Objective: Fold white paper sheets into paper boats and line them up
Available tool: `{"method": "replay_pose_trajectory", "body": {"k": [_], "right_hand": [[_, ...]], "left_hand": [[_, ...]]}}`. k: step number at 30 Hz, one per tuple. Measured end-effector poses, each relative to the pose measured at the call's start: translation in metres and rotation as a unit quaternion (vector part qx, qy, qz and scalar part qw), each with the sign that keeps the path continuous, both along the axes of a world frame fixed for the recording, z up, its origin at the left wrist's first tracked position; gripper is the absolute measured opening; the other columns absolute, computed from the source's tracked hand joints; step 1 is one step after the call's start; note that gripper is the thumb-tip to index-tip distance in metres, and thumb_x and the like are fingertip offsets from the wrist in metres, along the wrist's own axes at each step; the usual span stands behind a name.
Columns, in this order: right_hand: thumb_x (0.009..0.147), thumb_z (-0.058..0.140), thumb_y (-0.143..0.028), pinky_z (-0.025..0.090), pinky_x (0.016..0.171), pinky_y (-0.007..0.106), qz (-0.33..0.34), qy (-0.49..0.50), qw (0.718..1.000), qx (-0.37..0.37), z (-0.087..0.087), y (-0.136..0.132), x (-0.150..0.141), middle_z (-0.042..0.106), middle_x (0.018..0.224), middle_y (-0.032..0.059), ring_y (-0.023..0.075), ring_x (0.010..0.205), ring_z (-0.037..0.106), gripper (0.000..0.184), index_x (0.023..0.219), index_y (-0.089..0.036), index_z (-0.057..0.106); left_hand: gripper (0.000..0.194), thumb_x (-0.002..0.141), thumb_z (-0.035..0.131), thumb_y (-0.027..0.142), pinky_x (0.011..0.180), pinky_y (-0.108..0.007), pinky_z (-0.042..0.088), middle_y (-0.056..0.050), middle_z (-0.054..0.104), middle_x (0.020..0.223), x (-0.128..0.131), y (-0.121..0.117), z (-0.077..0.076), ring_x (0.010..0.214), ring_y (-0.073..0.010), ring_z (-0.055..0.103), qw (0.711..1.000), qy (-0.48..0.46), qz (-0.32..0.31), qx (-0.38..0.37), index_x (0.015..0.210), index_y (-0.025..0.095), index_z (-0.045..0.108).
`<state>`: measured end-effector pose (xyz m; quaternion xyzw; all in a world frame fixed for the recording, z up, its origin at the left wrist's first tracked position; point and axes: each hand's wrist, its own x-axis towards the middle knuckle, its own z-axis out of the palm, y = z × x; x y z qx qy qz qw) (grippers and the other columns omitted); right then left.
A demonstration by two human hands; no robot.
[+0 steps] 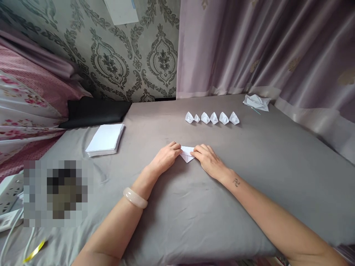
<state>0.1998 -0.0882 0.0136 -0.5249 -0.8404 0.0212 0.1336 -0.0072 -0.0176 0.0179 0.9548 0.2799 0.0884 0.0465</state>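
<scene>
A small folded sheet of white paper lies on the grey cloth between my hands, its lower part tapering to a point toward me. My left hand grips its left end with curled fingers. On the other end, my right hand has its fingers closed over the paper's right corner. The fingers cover both side corners of the paper. Beyond my hands stands a row of several white folded paper boats, one smaller than the others.
To the left is a stack of white paper, with a black flat item behind it. Crumpled white paper lies at the far right. A power strip with cables and a yellow strip are at the near left. Curtains border the back.
</scene>
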Motion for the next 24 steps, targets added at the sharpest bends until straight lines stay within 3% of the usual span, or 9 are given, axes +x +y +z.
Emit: {"method": "replay_pose_trajectory", "body": {"k": [6,9,12,16,24], "right_hand": [[0.090,0.037,0.000,0.037,0.083,0.031,0.003,-0.009,1.000,-0.012,0.002,-0.013,0.007,0.060,0.107,0.0063,0.0188,0.092,0.050,0.038,0.113,-0.019,0.062],[0.087,0.039,-0.001,0.037,0.079,0.032,-0.031,-0.047,0.998,-0.021,0.009,-0.015,-0.005,0.060,0.101,0.0074,0.0202,0.088,0.051,0.040,0.116,-0.018,0.060],[0.090,0.037,-0.005,0.037,0.074,0.035,-0.086,-0.107,0.990,-0.029,0.017,-0.014,-0.028,0.058,0.098,0.0099,0.0230,0.086,0.051,0.049,0.134,-0.021,0.049],[0.089,0.039,-0.007,0.037,0.072,0.035,-0.127,-0.154,0.978,-0.051,0.021,-0.016,-0.049,0.056,0.103,0.0130,0.0260,0.094,0.050,0.054,0.141,-0.022,0.043],[0.087,0.040,-0.004,0.037,0.073,0.035,-0.115,-0.093,0.989,-0.018,0.009,-0.025,-0.018,0.057,0.102,0.0129,0.0242,0.089,0.050,0.047,0.129,-0.019,0.056]], "left_hand": [[0.032,0.086,0.038,0.003,0.071,-0.030,0.046,-0.010,0.059,0.104,-0.002,-0.015,0.011,0.095,-0.0220,0.052,0.994,0.109,0.011,-0.012,0.106,0.013,0.061],[0.030,0.086,0.041,0.008,0.072,-0.033,0.045,-0.012,0.059,0.102,0.007,-0.033,0.014,0.091,-0.0237,0.055,0.988,0.141,0.060,0.014,0.108,0.011,0.060],[0.039,0.087,0.042,0.013,0.079,-0.037,0.045,-0.015,0.059,0.102,0.023,-0.051,0.012,0.091,-0.0261,0.056,0.982,0.139,0.116,0.047,0.123,0.006,0.054],[0.039,0.085,0.042,0.009,0.080,-0.037,0.045,-0.020,0.059,0.106,0.036,-0.065,0.005,0.096,-0.0273,0.056,0.974,0.146,0.166,0.044,0.122,0.002,0.054],[0.023,0.085,0.045,0.014,0.070,-0.034,0.048,-0.012,0.064,0.102,0.008,-0.057,0.003,0.091,-0.0237,0.059,0.988,0.047,0.149,0.013,0.100,0.014,0.062]]}}
